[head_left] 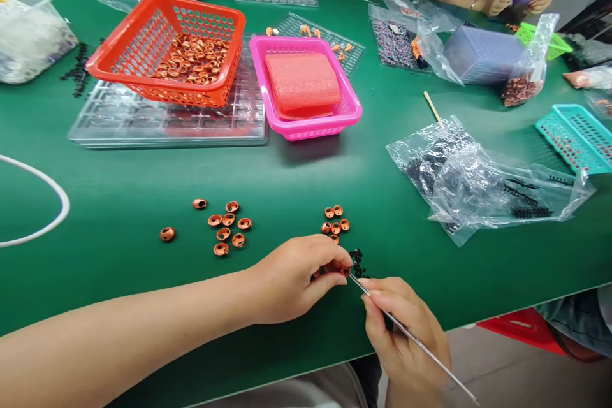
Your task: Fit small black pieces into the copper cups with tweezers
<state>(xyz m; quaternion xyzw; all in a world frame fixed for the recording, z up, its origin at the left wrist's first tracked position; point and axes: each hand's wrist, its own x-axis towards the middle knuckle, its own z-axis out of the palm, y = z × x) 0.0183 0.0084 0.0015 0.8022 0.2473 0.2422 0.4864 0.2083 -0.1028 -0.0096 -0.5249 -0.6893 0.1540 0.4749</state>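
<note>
Between thumb and fingers, my left hand (pixel 299 277) pinches a small copper-coloured cup-shaped part (pixel 345 271), mostly hidden by the fingertips. My right hand (pixel 406 325) grips a thin metal rod (pixel 421 345), whose tip meets that part. Just beyond my fingertips lies a little heap of tiny black pieces (pixel 356 259). Several copper parts (pixel 335 227) sit behind my left hand, some partly covered by it. Farther left is another loose group of copper cups (pixel 228 220), with two single ones (pixel 167 234) beside it.
An orange basket (pixel 165 86) of copper parts stands on clear plastic trays (pixel 167 134). Beside it, a pink basket (pixel 313 129) holds red foam. Plastic bags with black pieces (pixel 478 178) lie to the right. A white cable (pixel 60 194) curves in at left. Another person's hands (pixel 516 3) work across the table.
</note>
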